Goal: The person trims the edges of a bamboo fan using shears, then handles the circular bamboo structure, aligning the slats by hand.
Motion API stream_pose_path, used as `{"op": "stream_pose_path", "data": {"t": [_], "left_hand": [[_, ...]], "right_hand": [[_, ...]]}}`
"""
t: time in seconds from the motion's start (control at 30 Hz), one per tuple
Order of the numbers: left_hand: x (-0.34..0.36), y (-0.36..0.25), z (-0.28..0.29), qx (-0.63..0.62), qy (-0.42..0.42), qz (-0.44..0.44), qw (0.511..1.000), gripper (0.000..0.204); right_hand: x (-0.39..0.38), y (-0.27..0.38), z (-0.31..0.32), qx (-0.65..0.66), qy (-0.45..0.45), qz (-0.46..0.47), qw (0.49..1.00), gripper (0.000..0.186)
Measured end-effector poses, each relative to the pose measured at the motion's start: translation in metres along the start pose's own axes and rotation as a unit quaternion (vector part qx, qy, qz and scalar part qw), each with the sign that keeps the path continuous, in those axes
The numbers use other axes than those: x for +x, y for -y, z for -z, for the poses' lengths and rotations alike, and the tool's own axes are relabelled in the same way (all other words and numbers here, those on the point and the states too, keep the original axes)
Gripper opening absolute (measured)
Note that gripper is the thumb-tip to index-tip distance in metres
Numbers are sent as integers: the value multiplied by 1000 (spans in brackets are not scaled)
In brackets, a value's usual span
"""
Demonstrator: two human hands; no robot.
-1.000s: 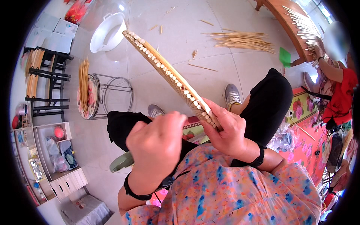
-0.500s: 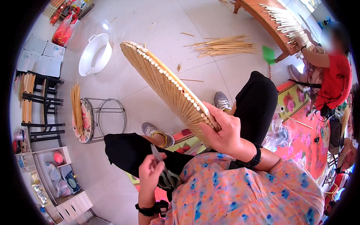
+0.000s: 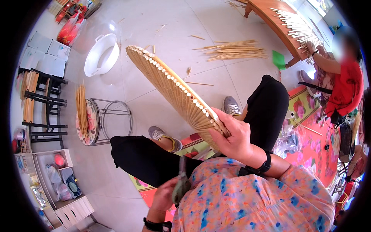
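A large flat piece made of many thin tan sticks slants up and away to the left, with a row of pale round stick ends along its upper edge. My right hand grips it at its near lower end, thumb on one side and fingers on the other. Low down by my lap, my left hand is closed around scissors with grey-green handles. Their blades point upward and are slightly blurred. The left fingers are partly hidden behind the handles.
Loose sticks lie on the tiled floor ahead. On the left are a white basin and a round stool bearing a stick bundle. A person in red works at a wooden table on the right.
My left hand has moved down and slightly right, toward my lap, with the scissors turned in it. The stick piece and my right hand keep nearly the same pose.
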State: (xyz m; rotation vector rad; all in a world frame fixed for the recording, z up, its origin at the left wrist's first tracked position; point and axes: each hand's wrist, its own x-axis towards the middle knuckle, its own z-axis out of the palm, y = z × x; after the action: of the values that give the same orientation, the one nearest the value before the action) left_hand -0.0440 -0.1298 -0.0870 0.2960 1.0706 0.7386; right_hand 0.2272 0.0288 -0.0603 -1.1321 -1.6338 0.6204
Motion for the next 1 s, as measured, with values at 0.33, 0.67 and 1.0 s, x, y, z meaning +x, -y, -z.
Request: {"op": "stream_pose_path", "data": {"t": [0.33, 0.67, 1.0], "left_hand": [[-1, 5, -20, 392, 4, -53, 919, 38], [-10, -34, -1, 294, -37, -51, 954, 49], [-14, -71, -24, 447, -153, -206, 857, 56]], "right_hand": [[-6, 4, 4, -20, 30, -28, 999, 50], [-7, 1, 6, -8, -2, -14, 1000, 46], [-9, 0, 4, 22, -5, -14, 1000, 49]]}}
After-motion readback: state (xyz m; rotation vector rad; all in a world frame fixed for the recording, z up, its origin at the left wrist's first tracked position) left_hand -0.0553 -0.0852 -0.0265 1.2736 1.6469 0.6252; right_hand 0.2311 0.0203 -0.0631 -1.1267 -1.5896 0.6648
